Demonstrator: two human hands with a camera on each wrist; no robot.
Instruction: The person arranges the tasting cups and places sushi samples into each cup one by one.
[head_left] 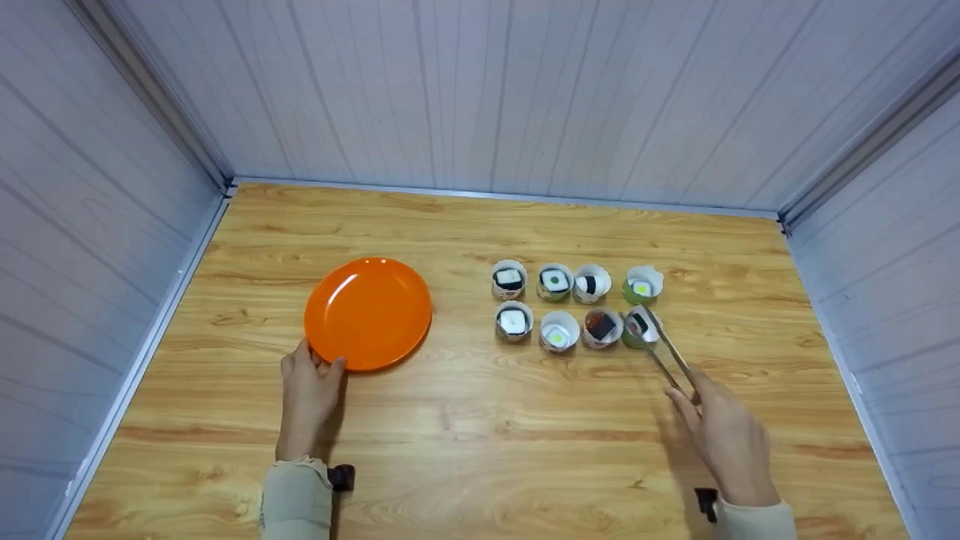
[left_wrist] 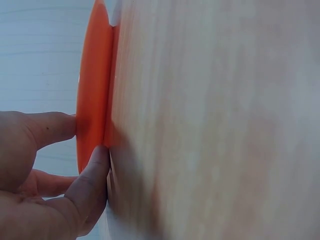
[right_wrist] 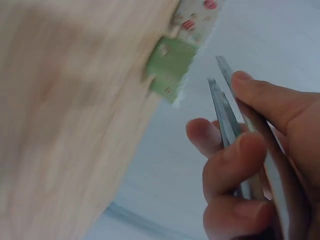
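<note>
In the head view my left hand (head_left: 307,394) pinches the near-left rim of a round orange plate (head_left: 367,315) lying on the table. The left wrist view shows fingers on both faces of the plate's rim (left_wrist: 92,90). My right hand (head_left: 729,435) holds metal tongs (head_left: 670,346), their arms apart and tips over the front-right green paper cup (head_left: 632,340). Inside that cup is a white piece with a dark band (head_left: 640,324), like toy sushi. Whether the tips touch it I cannot tell. From the right wrist, the tongs (right_wrist: 227,112) show nothing between their tips.
Several more paper cups stand in two rows, each holding a small sushi-like piece. Among them are a cup with a dark-and-red piece (head_left: 601,328) and a back-right green cup (head_left: 643,285). Pale panel walls (head_left: 465,97) enclose the wooden table (head_left: 480,435) at back and sides.
</note>
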